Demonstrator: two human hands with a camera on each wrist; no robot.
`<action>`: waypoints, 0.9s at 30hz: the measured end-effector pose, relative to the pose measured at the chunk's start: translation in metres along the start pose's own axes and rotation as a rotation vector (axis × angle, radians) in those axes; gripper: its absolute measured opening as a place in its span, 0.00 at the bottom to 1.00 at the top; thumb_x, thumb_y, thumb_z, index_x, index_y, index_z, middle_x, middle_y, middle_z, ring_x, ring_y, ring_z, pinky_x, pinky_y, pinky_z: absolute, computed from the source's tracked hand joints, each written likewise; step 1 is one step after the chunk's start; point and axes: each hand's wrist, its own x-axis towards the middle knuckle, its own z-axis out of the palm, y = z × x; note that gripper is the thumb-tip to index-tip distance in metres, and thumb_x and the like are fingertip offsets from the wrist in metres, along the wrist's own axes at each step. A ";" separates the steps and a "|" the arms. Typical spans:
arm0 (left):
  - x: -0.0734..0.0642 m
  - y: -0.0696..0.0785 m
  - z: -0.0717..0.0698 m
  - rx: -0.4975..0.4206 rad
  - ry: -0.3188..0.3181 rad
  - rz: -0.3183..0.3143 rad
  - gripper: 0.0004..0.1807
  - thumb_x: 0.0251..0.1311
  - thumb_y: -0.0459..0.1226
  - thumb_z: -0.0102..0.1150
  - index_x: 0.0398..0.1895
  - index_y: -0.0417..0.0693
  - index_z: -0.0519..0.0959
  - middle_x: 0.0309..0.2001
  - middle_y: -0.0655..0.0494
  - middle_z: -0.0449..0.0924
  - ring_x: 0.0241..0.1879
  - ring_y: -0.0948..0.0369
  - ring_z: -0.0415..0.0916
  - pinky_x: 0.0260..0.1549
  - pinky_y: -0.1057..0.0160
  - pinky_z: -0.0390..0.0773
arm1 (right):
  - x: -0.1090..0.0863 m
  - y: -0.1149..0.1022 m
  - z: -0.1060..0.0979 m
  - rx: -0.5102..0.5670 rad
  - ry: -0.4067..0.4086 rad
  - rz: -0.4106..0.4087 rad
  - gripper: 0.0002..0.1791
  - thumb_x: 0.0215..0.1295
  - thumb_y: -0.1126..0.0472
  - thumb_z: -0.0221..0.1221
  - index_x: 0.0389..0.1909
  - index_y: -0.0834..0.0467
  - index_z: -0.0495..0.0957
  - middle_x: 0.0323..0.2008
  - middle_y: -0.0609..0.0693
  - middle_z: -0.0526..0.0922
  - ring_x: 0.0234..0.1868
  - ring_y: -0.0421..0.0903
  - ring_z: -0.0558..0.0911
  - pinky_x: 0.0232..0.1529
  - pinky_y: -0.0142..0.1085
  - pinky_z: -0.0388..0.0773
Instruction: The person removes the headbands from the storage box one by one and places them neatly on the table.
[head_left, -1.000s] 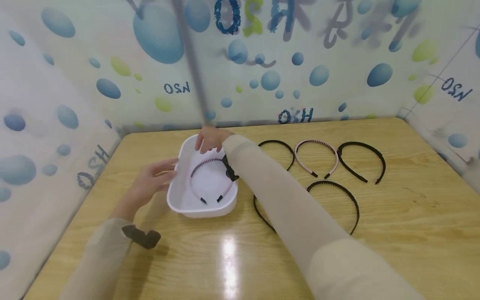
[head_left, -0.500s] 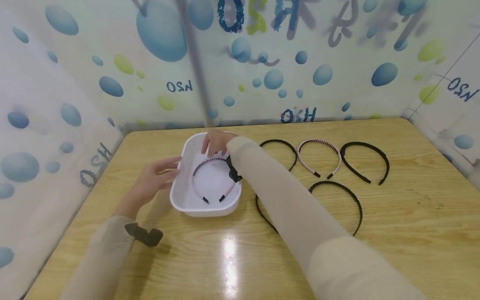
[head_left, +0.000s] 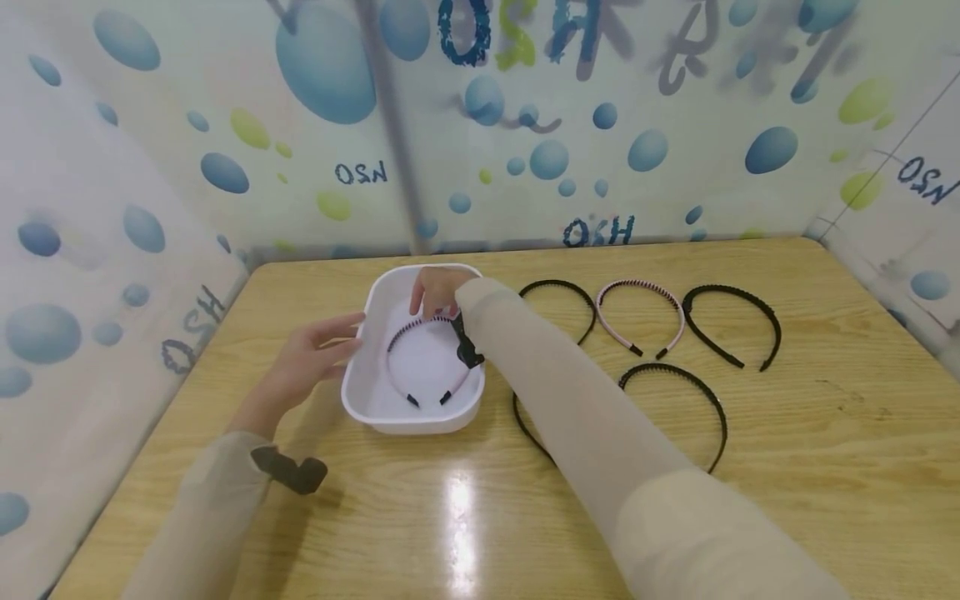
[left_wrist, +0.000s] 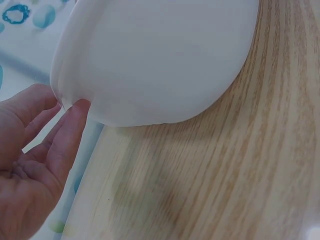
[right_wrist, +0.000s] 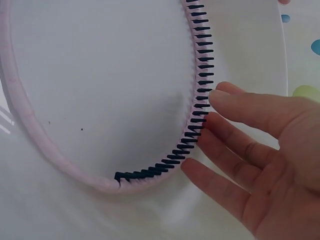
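Observation:
A white plastic basin (head_left: 412,425) stands on the wooden table, with a pink headband (head_left: 400,333) with dark comb teeth lying inside it. My left hand (head_left: 303,362) touches the basin's left side with its fingers nearly straight; in the left wrist view its fingertips (left_wrist: 80,107) meet the wall near the rim. My right hand (head_left: 437,292) reaches down into the basin at the headband's curved top. Up close in the right wrist view, thumb and fingertips (right_wrist: 192,167) lie at the toothed edge, fingers fairly straight. The right forearm hides part of the basin's right side.
To the right lie another pink headband (head_left: 639,283), a thick black headband (head_left: 750,302), and thinner black headbands (head_left: 558,283), (head_left: 697,385); one more black headband (head_left: 528,433) is partly under the right sleeve. Patterned walls border the table at the back and sides.
My right hand has lowered from above the basin's back rim to the top of the pink headband inside. The left hand stays at the basin's side. The whole view shifts slightly.

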 end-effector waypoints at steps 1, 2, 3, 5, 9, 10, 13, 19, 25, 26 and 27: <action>-0.001 0.000 0.000 -0.004 -0.001 0.002 0.30 0.62 0.41 0.55 0.66 0.44 0.61 0.58 0.38 0.66 0.58 0.47 0.64 0.45 0.59 0.78 | 0.001 0.000 0.000 -0.004 -0.002 0.001 0.12 0.58 0.64 0.61 0.44 0.50 0.80 0.43 0.47 0.75 0.39 0.43 0.73 0.30 0.31 0.78; -0.001 0.001 0.000 -0.010 -0.002 0.005 0.30 0.62 0.40 0.55 0.66 0.44 0.61 0.58 0.38 0.66 0.58 0.47 0.64 0.45 0.58 0.78 | 0.001 0.001 0.001 -0.009 -0.004 0.001 0.12 0.58 0.63 0.61 0.44 0.50 0.81 0.43 0.47 0.75 0.39 0.43 0.74 0.29 0.30 0.78; -0.001 0.001 0.000 -0.011 -0.001 0.004 0.30 0.62 0.40 0.55 0.66 0.44 0.61 0.58 0.38 0.66 0.57 0.47 0.65 0.45 0.59 0.78 | 0.002 0.001 0.001 -0.015 -0.007 -0.001 0.13 0.58 0.64 0.61 0.44 0.50 0.81 0.43 0.47 0.75 0.38 0.43 0.74 0.29 0.31 0.78; -0.001 0.001 0.000 -0.015 0.000 0.009 0.30 0.63 0.40 0.55 0.66 0.43 0.61 0.58 0.37 0.65 0.57 0.47 0.65 0.44 0.59 0.78 | 0.004 0.003 0.000 -0.024 -0.011 -0.005 0.13 0.58 0.64 0.61 0.44 0.50 0.81 0.42 0.47 0.76 0.36 0.43 0.74 0.29 0.31 0.78; -0.001 0.000 0.000 -0.013 0.007 0.014 0.30 0.62 0.41 0.55 0.66 0.42 0.61 0.57 0.38 0.66 0.56 0.48 0.66 0.43 0.61 0.79 | 0.008 0.006 0.000 -0.039 -0.020 -0.003 0.13 0.58 0.64 0.60 0.44 0.51 0.81 0.38 0.48 0.76 0.30 0.42 0.74 0.28 0.30 0.76; -0.001 0.000 0.000 -0.013 0.005 0.018 0.31 0.62 0.41 0.55 0.66 0.41 0.61 0.57 0.37 0.65 0.57 0.47 0.65 0.43 0.60 0.79 | 0.008 0.007 0.000 -0.040 -0.021 0.002 0.13 0.58 0.65 0.60 0.44 0.51 0.81 0.37 0.48 0.76 0.29 0.42 0.74 0.27 0.29 0.75; 0.000 -0.001 -0.001 -0.014 0.005 0.016 0.31 0.62 0.41 0.56 0.66 0.41 0.62 0.57 0.37 0.65 0.57 0.46 0.65 0.43 0.60 0.79 | 0.009 0.007 0.001 -0.042 -0.022 0.018 0.13 0.58 0.66 0.59 0.44 0.51 0.81 0.35 0.48 0.77 0.27 0.41 0.73 0.25 0.28 0.73; 0.002 -0.001 -0.001 -0.005 0.004 0.004 0.30 0.62 0.41 0.56 0.66 0.42 0.62 0.58 0.38 0.65 0.58 0.46 0.64 0.43 0.60 0.79 | 0.009 0.006 0.001 -0.057 -0.023 0.026 0.13 0.58 0.67 0.59 0.44 0.53 0.81 0.37 0.49 0.78 0.31 0.41 0.75 0.28 0.27 0.75; 0.001 -0.001 -0.001 -0.002 0.003 0.005 0.30 0.62 0.41 0.55 0.66 0.42 0.62 0.58 0.38 0.65 0.58 0.46 0.64 0.43 0.60 0.79 | 0.017 0.010 0.003 -0.054 -0.019 0.038 0.13 0.57 0.67 0.60 0.43 0.53 0.82 0.39 0.48 0.78 0.35 0.42 0.76 0.31 0.27 0.76; 0.001 -0.001 -0.001 -0.004 0.003 0.008 0.30 0.62 0.41 0.55 0.66 0.42 0.62 0.58 0.38 0.65 0.57 0.46 0.65 0.43 0.60 0.79 | 0.019 0.011 0.003 -0.056 -0.017 0.039 0.13 0.57 0.67 0.60 0.43 0.53 0.82 0.39 0.48 0.78 0.35 0.42 0.76 0.31 0.28 0.76; 0.001 -0.001 0.000 -0.007 0.003 0.010 0.30 0.62 0.41 0.55 0.66 0.42 0.62 0.58 0.38 0.65 0.57 0.46 0.65 0.43 0.60 0.79 | 0.020 0.012 0.004 -0.061 -0.015 0.039 0.13 0.57 0.67 0.61 0.43 0.52 0.82 0.39 0.48 0.78 0.35 0.43 0.76 0.32 0.28 0.76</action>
